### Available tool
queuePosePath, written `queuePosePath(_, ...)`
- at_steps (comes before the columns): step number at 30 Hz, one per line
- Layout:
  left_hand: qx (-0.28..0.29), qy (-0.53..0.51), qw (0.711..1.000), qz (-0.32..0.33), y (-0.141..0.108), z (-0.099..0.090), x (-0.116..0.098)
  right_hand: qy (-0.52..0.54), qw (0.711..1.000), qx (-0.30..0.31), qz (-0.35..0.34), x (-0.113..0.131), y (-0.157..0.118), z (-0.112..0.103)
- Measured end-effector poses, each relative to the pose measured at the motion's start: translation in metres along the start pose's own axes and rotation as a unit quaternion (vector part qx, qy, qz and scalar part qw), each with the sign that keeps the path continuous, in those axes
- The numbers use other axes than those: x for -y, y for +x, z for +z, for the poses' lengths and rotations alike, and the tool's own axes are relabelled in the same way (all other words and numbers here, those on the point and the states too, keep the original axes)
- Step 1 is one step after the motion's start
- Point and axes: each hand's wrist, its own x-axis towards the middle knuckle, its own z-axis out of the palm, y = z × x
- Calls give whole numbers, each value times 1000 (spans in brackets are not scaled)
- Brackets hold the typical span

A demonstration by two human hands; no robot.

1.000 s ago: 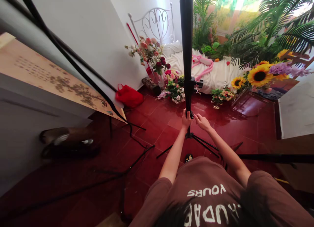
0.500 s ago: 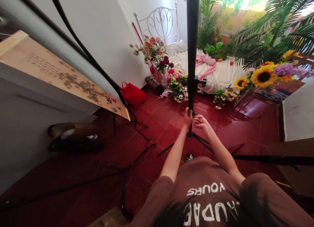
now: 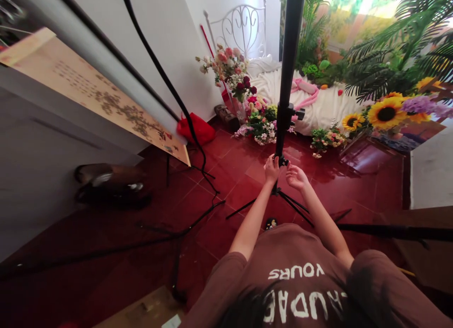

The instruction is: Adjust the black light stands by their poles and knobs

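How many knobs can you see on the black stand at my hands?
2 visible on the black stand: the upper knob on its right side, above the hands; the lower knob between the left hand and right hand. Others may be hidden.

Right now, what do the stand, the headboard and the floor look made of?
Black stand: probably coated metal, low sheen; straight tube, slim legs. Could be part plastic at the collars.
Headboard: likely painted metal, pale finish; thin scrolled rods.
Floor: glossy red tile, likely ceramic; joint lines and bright reflections.
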Motion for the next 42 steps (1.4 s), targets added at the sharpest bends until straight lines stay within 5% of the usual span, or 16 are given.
queuePosePath(3,21,19,992,-127,-22,-4,23,30,998,-48,21,-8,-21,-35)
queuePosePath(6,108,17,968,-224,-58,-3,48,125,984,-125,37,-18,-49,-83)
queuePosePath(11,205,5,948,-243,-115,16,70,144,962,-226,-43,-40,-107,-158)
queuePosePath(15,260,6,938,-228,-125,43,65,169,941,-281,-86,-58,-147,-191)
queuePosePath(22,353,14,918,-178,-129,94,38,254,900,-327,-138,-75,-184,-208)
queuePosePath(32,541,28,832,-121,-207,162,-5,466,777,-367,-212,-105,-265,-235)
queuePosePath(37,595,-15,802,-59,-239,196,-42,413,744,-459,-255,-100,-308,-251)
queuePosePath(42,604,-154,777,84,-264,220,-115,260,758,-511,-311,-54,-321,-260)
